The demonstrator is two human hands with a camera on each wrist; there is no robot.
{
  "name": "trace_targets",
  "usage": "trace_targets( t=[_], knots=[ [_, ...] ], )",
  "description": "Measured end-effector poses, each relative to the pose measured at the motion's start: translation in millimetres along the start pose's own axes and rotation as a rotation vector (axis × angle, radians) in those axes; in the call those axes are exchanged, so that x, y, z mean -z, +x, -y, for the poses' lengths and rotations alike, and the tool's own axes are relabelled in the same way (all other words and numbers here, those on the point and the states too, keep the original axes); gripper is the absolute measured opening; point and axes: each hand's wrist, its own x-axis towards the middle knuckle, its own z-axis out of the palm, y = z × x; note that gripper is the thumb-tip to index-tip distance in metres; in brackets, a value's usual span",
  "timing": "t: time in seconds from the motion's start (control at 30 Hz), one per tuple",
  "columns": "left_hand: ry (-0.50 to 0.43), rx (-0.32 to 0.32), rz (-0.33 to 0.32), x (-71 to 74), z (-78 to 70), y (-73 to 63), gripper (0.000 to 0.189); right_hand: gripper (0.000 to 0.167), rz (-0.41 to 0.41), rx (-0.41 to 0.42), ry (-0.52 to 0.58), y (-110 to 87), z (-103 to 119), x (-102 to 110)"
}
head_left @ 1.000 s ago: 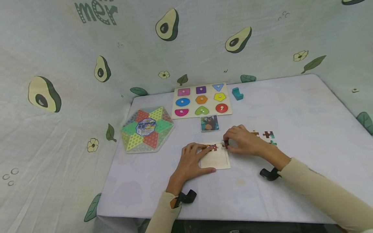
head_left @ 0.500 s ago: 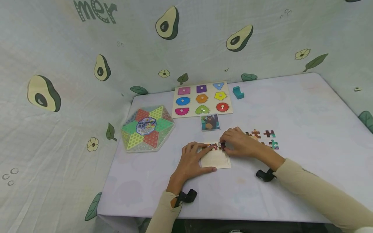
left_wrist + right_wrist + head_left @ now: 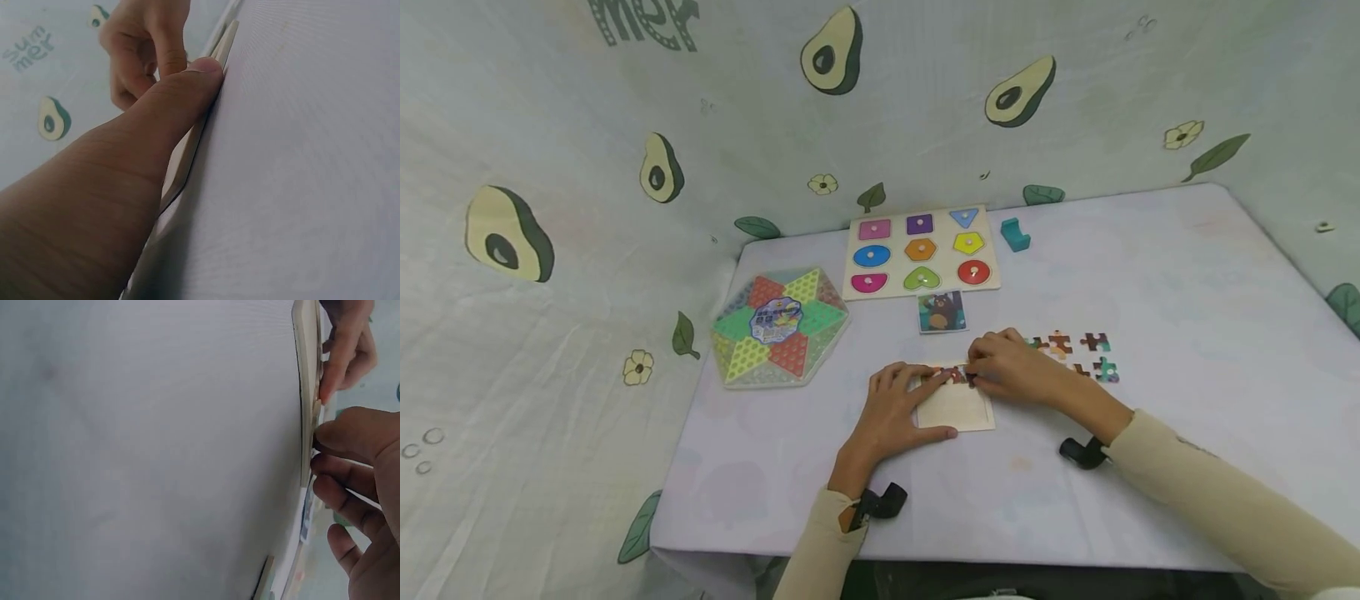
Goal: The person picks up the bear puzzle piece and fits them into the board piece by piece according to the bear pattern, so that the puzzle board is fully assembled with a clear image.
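A shallow wooden puzzle tray (image 3: 955, 410) lies on the table, with brown jigsaw pieces (image 3: 953, 375) along its far edge. My left hand (image 3: 887, 410) rests over the tray's left side, its index finger touching those pieces and its thumb on the near edge; in the left wrist view the thumb (image 3: 203, 65) lies along the tray's rim. At the far right corner my right hand (image 3: 1017, 367) pinches a dark jigsaw piece (image 3: 971, 380), mostly hidden by the fingers. In the right wrist view, the right thumb and fingers (image 3: 340, 434) meet at the tray (image 3: 306, 369).
Loose jigsaw pieces (image 3: 1095, 342) lie right of the right hand, some behind it. Beyond the tray are a bear picture card (image 3: 942, 312), a shape board (image 3: 897, 268) and a teal block (image 3: 1015, 235). A hexagonal Chinese checkers box (image 3: 778, 329) sits at left.
My right hand has shifted slightly left and brought the dark piece from the tray's right edge to beside the other pieces. The left hand keeps its place.
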Motion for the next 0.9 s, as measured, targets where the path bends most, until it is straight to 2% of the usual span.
trace_targets(
  t=[0.23, 0.47, 0.73, 0.9],
  knots=[
    [0.026, -0.021, 0.008, 1.0, 0.4, 0.8, 0.085, 0.014, -0.026, -0.01, -0.013, -1.4, 0.7, -3.4],
    [0.023, -0.026, 0.001, 0.9, -1.4, 0.2, 0.086, 0.011, -0.047, -0.093, -0.038, -1.4, 2.8, -3.3],
    [0.088, -0.036, -0.056, 4.5, -4.1, 5.2, 0.079, 0.014, 0.003, -0.1, -0.029, -1.6, 5.0, 0.9],
    [0.074, -0.028, -0.052, 3.6, -6.4, 7.0, 0.074, 0.016, 0.022, -0.119, -0.04, -3.3, 7.1, -1.7]
  ],
)
